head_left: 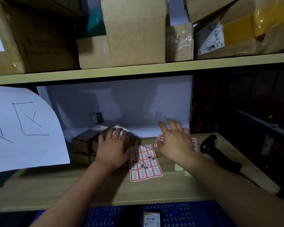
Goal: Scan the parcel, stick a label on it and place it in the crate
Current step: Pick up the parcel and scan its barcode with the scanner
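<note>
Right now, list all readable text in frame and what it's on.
"区": handwritten on the white paper at left; the character before it is cut off.
"退回": handwritten on peeled stickers on the label sheet.
Second label sheet: handwriting, too blurred.
Shipping label on the upper-shelf box: too small.
Parcel label in the crate: too small.

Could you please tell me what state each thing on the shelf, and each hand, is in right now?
Left hand: resting on a dark parcel.
Right hand: open, fingers spread, over the far sticker sheet.
Dark parcel: on the shelf, unlifted.
Near sticker sheet: flat, several labels peeling.
Scanner: lying unheld.
Blue crate: holds one labelled parcel.
</note>
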The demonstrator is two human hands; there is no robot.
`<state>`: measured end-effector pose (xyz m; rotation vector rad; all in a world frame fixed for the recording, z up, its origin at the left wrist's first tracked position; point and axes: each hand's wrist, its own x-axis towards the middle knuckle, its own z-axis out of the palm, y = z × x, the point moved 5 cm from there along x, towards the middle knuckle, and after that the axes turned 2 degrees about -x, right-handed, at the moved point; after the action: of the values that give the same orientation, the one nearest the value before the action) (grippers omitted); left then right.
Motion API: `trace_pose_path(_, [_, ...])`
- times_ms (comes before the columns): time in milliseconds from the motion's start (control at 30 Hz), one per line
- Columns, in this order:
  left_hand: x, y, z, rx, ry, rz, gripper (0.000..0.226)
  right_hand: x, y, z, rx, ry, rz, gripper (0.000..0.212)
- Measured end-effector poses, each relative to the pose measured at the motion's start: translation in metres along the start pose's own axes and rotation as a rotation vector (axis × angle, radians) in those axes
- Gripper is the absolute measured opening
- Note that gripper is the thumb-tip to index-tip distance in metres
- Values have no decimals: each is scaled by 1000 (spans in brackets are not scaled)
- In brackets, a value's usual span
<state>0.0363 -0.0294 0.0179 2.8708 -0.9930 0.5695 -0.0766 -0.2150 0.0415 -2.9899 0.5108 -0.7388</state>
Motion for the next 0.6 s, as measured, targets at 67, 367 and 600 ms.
trace_pose_path(67, [-4,-11,2,-2,-21,-32,73,0,11,1,8,-19,37,71])
trace_pose_path(367, [-8,-34,-1,-107,56,205,90,-24,86,19,-26,-77,177,70])
trace_pose_path(600, [-14,-33,1,-207,129,108,68,-50,152,26,-103,-117,367,62])
